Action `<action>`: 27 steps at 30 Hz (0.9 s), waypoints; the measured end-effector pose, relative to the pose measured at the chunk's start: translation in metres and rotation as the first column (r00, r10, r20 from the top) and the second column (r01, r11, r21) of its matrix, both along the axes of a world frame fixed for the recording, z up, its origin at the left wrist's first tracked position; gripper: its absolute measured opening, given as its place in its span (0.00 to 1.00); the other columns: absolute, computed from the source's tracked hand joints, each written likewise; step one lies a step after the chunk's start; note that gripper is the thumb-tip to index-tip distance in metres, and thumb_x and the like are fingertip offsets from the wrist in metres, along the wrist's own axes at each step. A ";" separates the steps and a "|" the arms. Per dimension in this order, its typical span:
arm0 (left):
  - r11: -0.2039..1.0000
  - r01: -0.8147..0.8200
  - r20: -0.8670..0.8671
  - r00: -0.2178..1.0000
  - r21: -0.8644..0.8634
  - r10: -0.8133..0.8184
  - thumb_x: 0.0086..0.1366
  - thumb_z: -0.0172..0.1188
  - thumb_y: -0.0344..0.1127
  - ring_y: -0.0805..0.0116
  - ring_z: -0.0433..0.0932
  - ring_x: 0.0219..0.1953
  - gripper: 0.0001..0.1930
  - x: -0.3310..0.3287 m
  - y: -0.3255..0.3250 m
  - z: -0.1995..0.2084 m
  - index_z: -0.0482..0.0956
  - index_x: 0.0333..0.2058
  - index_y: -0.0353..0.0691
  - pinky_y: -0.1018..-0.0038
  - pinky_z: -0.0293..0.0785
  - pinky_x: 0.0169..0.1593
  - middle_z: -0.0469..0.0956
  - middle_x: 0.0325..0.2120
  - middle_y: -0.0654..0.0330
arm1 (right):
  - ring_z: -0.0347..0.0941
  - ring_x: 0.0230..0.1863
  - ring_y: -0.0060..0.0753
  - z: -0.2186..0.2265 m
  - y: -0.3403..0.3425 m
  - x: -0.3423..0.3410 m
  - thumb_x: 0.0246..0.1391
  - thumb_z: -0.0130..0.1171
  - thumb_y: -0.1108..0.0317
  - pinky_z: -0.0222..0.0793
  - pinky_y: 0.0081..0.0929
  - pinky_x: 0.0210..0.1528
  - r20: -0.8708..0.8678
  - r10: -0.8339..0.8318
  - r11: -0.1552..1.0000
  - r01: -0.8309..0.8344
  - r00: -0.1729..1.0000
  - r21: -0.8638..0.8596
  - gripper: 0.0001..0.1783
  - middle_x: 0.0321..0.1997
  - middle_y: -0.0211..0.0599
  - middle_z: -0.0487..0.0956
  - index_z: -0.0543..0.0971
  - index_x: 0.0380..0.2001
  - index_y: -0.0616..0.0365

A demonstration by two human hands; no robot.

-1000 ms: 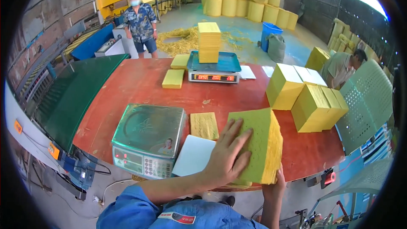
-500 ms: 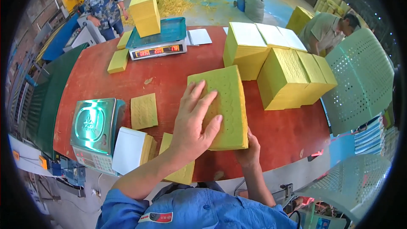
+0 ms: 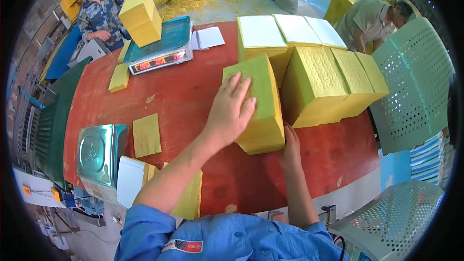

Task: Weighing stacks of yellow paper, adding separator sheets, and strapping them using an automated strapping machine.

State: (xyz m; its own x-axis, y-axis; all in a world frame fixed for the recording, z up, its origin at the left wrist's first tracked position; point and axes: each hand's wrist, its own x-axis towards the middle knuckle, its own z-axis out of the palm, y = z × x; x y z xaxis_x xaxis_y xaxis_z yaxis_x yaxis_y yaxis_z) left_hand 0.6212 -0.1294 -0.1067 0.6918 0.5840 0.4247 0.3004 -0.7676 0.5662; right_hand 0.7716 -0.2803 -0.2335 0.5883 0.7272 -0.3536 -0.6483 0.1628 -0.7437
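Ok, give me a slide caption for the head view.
Left hand flat atop a yellow paper stack, right hand at its near side.

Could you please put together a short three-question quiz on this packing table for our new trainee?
1. True or false: the left hand lies flat on top of the yellow paper stack.
2. Where does the right hand touch that stack? A) its near lower side B) its top C) nowhere
3. What does the far scale carry?

Key:
1. True.
2. A.
3. A tall pile of yellow sheets.
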 end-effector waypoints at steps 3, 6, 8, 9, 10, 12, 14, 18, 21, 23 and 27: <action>0.988 -0.002 -0.029 1.000 0.155 0.007 0.71 0.49 0.45 0.38 0.55 0.69 0.29 0.013 -0.024 0.002 0.64 0.64 0.31 0.51 0.52 0.70 0.57 0.66 0.38 | 0.67 0.63 0.35 0.009 -0.029 -0.006 0.66 0.49 0.68 0.65 0.32 0.62 0.524 -0.020 0.982 0.115 0.852 -0.149 0.20 0.61 0.43 0.72 0.72 0.58 0.64; 0.963 -0.003 -0.129 0.991 0.270 0.039 0.67 0.53 0.46 0.39 0.57 0.68 0.30 0.023 -0.042 0.017 0.66 0.62 0.31 0.43 0.55 0.66 0.60 0.65 0.37 | 0.75 0.52 0.33 0.004 -0.075 -0.017 0.57 0.56 0.77 0.72 0.30 0.52 0.830 -0.010 0.951 0.262 0.557 -0.165 0.16 0.49 0.45 0.78 0.76 0.50 0.64; 0.961 0.004 -0.152 0.988 0.277 0.040 0.67 0.54 0.47 0.39 0.57 0.68 0.31 0.030 -0.042 0.022 0.66 0.62 0.30 0.42 0.54 0.66 0.60 0.65 0.37 | 0.77 0.47 0.34 0.003 -0.100 -0.025 0.54 0.58 0.79 0.75 0.30 0.49 0.818 0.043 0.949 0.233 0.573 -0.213 0.16 0.45 0.44 0.79 0.77 0.47 0.63; 0.959 0.012 -0.178 0.983 0.282 0.040 0.68 0.54 0.48 0.39 0.57 0.68 0.31 0.032 -0.042 0.025 0.67 0.61 0.30 0.41 0.54 0.66 0.60 0.64 0.37 | 0.78 0.43 0.34 0.006 -0.104 -0.035 0.54 0.59 0.78 0.75 0.29 0.47 0.763 0.173 0.956 0.082 0.623 -0.283 0.13 0.42 0.43 0.79 0.78 0.45 0.64; 0.959 0.017 -0.182 0.983 0.282 0.036 0.68 0.54 0.48 0.39 0.57 0.68 0.31 0.032 -0.043 0.029 0.67 0.61 0.30 0.41 0.54 0.66 0.60 0.64 0.37 | 0.79 0.39 0.33 0.008 -0.102 -0.044 0.54 0.60 0.77 0.76 0.29 0.45 0.696 0.303 0.938 -0.075 0.651 -0.338 0.11 0.39 0.41 0.80 0.79 0.42 0.64; 0.929 0.092 -0.229 0.973 0.357 -0.009 0.65 0.57 0.54 0.38 0.56 0.68 0.35 0.033 -0.044 0.036 0.68 0.61 0.32 0.38 0.52 0.65 0.61 0.64 0.37 | 0.79 0.38 0.32 0.007 -0.078 -0.051 0.54 0.62 0.76 0.75 0.28 0.43 0.720 0.292 0.949 -0.100 0.629 -0.298 0.10 0.37 0.41 0.80 0.79 0.41 0.65; 0.932 0.136 -0.247 0.968 0.337 -0.052 0.63 0.59 0.56 0.38 0.56 0.68 0.37 0.030 -0.049 0.040 0.68 0.62 0.34 0.37 0.51 0.65 0.61 0.64 0.38 | 0.78 0.34 0.26 0.008 -0.059 -0.050 0.56 0.63 0.75 0.74 0.24 0.40 0.747 0.283 0.952 -0.079 0.601 -0.297 0.08 0.30 0.39 0.81 0.81 0.38 0.66; 0.957 0.169 -0.220 0.968 0.235 -0.117 0.51 0.72 0.52 0.39 0.55 0.68 0.42 0.036 -0.042 0.029 0.68 0.62 0.38 0.43 0.54 0.67 0.60 0.64 0.40 | 0.76 0.35 0.19 -0.008 -0.048 -0.040 0.59 0.60 0.77 0.73 0.21 0.40 0.659 0.231 0.953 -0.030 0.716 -0.302 0.07 0.32 0.35 0.83 0.83 0.39 0.66; 0.964 0.124 -0.170 0.982 0.235 -0.085 0.45 0.77 0.45 0.40 0.55 0.69 0.46 0.045 -0.029 0.022 0.66 0.62 0.38 0.51 0.57 0.68 0.59 0.65 0.42 | 0.76 0.37 0.18 -0.003 -0.031 -0.030 0.60 0.58 0.77 0.73 0.21 0.41 0.645 0.190 0.967 -0.026 0.740 -0.255 0.07 0.34 0.34 0.83 0.82 0.39 0.67; 0.958 0.099 -0.152 0.987 0.270 -0.059 0.46 0.76 0.46 0.40 0.55 0.68 0.46 0.047 -0.023 0.019 0.65 0.63 0.37 0.49 0.57 0.68 0.59 0.64 0.41 | 0.76 0.38 0.19 -0.007 -0.023 -0.026 0.61 0.58 0.78 0.73 0.21 0.43 0.605 0.174 0.980 -0.076 0.777 -0.184 0.07 0.35 0.35 0.83 0.82 0.39 0.68; 0.950 0.166 -0.062 0.986 0.266 -0.155 0.47 0.76 0.46 0.38 0.54 0.69 0.45 0.059 -0.016 0.010 0.66 0.61 0.33 0.49 0.55 0.69 0.58 0.64 0.38 | 0.76 0.44 0.24 0.002 -0.020 -0.022 0.62 0.54 0.78 0.71 0.24 0.49 0.653 0.142 0.978 -0.002 0.744 -0.211 0.09 0.41 0.38 0.82 0.81 0.42 0.68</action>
State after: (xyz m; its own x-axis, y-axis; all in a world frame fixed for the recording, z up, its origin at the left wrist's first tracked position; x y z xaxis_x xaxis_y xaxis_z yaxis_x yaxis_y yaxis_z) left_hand 0.6801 -0.1458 -0.0963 0.7864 0.3319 0.5210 0.1790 -0.9296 0.3220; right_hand 0.7497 -0.3000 -0.2311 0.6722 0.7399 -0.0266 0.0139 -0.0485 -0.9987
